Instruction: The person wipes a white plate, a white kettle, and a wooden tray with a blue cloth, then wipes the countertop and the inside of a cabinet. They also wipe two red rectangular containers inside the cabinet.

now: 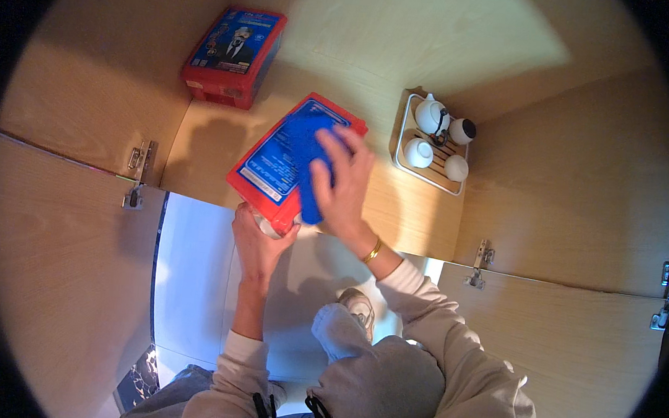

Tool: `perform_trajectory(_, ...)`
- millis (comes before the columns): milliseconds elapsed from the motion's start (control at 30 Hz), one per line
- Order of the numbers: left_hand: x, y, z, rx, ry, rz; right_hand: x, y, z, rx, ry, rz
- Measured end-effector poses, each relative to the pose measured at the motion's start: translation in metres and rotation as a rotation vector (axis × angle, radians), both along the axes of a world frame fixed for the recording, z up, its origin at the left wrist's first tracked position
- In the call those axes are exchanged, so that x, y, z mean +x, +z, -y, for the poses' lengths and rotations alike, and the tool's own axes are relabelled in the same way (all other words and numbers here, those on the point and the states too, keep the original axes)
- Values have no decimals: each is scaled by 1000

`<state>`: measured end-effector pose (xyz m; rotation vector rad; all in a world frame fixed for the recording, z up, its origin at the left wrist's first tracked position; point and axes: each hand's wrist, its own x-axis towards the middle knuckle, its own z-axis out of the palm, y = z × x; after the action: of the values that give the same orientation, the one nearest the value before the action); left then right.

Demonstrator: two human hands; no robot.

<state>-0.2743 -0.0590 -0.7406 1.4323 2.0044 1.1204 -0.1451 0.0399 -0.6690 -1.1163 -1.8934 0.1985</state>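
My left hand (pixel 260 250) grips the near lower end of a red plastic case (pixel 265 207) with a blue printed label. The case is tilted above the front of a wooden cabinet's floor. My right hand (pixel 344 189) presses a blue cloth (pixel 310 204) flat against the label, covering its right part. Fingers are spread over the cloth, and a fold of it hangs past the case's near edge. Behind, at the left, a second red case (pixel 235 48) with a blue picture label rests against the cabinet's side wall.
A wooden tea tray with a pale rim (pixel 399 144) stands at the cabinet's right, holding a white teapot (pixel 430 114) and several small cups (pixel 418 153). Open doors (pixel 67 261) with metal hinges (pixel 134 195) flank both sides. A shoe (pixel 358 311) is on the floor below.
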Motion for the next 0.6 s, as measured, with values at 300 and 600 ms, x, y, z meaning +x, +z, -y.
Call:
perform_trajectory(300,6,22,4,-44,138,630,-28,2,-23,72,171,148)
perform_trajectory(600,-3,-3,-4,-80,296,880,-20,-17,3,-13,166,189)
